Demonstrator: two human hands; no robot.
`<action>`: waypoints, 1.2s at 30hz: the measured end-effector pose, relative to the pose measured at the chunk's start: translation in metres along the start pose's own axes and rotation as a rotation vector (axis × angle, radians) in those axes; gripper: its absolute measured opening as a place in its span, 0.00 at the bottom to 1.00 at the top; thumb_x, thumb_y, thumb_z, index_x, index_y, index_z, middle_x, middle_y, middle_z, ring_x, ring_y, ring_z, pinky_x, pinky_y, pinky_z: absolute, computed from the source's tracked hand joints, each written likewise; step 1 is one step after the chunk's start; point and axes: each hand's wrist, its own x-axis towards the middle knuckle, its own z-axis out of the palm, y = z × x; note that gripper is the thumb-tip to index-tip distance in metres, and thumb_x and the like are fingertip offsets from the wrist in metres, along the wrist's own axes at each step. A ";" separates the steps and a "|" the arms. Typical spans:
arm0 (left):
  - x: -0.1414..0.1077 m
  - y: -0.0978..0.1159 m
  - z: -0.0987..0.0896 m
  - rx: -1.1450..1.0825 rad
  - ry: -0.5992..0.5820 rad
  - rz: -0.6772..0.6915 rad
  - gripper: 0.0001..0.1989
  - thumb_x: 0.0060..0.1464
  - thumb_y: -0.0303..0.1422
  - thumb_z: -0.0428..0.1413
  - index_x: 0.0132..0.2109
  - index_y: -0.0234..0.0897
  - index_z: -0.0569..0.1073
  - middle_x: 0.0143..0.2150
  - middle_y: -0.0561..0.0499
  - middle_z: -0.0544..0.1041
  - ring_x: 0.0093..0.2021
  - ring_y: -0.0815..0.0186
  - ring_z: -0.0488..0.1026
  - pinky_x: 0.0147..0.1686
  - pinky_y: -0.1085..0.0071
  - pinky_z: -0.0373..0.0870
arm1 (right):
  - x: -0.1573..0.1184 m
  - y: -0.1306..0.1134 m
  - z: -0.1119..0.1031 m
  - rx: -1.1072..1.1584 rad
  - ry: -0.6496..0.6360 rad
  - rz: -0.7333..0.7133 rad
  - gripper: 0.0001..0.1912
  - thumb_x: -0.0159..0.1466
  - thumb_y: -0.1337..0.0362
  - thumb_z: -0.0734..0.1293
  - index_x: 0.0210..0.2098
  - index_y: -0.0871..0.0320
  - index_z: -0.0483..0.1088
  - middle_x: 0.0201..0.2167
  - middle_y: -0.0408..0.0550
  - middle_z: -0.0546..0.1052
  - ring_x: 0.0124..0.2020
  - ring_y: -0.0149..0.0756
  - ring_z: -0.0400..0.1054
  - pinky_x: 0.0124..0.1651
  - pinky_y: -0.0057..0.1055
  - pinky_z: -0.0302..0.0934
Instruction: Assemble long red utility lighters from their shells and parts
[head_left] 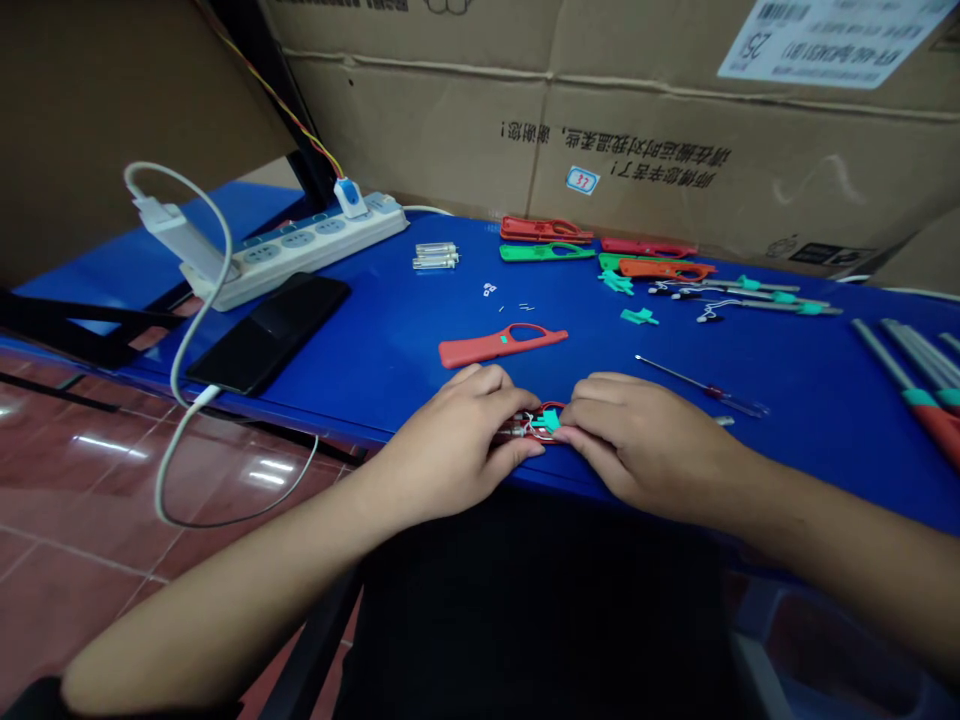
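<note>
Near the front edge of the blue table [375, 330], my left hand [480, 430] grips the left part of a red casing [553, 407] with wires and metal parts inside. The fingers of my right hand [622, 430] are pinched at a teal plastic piece [550, 421] at the casing's right part. Just behind my hands lies a red casing half [480, 348] with an oval loop. To the right of it, a thin screwdriver [697, 384] rests on the table.
A power strip [300, 248] and a black phone [270, 330] with a white cable lie left. Red, green [546, 253] and orange casings [664, 269] stand before a cardboard box [450, 110]. Grey rods [885, 360] lie right; teal pieces [637, 317] and small metal parts lie mid-table.
</note>
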 end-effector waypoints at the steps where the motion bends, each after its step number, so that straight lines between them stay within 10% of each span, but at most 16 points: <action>1: 0.001 0.000 0.000 -0.004 -0.011 0.001 0.15 0.62 0.36 0.58 0.54 0.38 0.73 0.46 0.46 0.72 0.49 0.57 0.69 0.52 0.57 0.68 | -0.001 0.000 0.002 0.013 0.021 -0.006 0.15 0.71 0.68 0.59 0.33 0.63 0.74 0.29 0.51 0.74 0.33 0.38 0.64 0.39 0.35 0.58; 12: 0.008 -0.001 0.000 -0.004 -0.015 0.018 0.13 0.61 0.34 0.59 0.51 0.35 0.73 0.42 0.47 0.70 0.45 0.58 0.69 0.48 0.59 0.69 | 0.004 0.005 0.007 -0.011 0.046 -0.056 0.16 0.71 0.66 0.57 0.30 0.62 0.71 0.27 0.49 0.69 0.31 0.37 0.60 0.37 0.34 0.56; 29: 0.006 -0.004 -0.003 -0.081 0.010 0.034 0.14 0.59 0.34 0.62 0.52 0.38 0.77 0.41 0.48 0.74 0.44 0.61 0.73 0.46 0.65 0.70 | 0.026 -0.001 -0.024 0.120 -0.285 0.421 0.15 0.70 0.60 0.59 0.29 0.56 0.70 0.26 0.45 0.73 0.26 0.33 0.61 0.30 0.31 0.48; 36: 0.000 -0.004 0.003 -0.047 0.181 0.025 0.12 0.53 0.37 0.67 0.40 0.36 0.76 0.36 0.52 0.79 0.36 0.65 0.75 0.37 0.68 0.70 | 0.025 0.002 -0.023 0.152 -0.304 0.331 0.18 0.71 0.58 0.57 0.28 0.56 0.67 0.27 0.45 0.74 0.29 0.34 0.64 0.32 0.32 0.50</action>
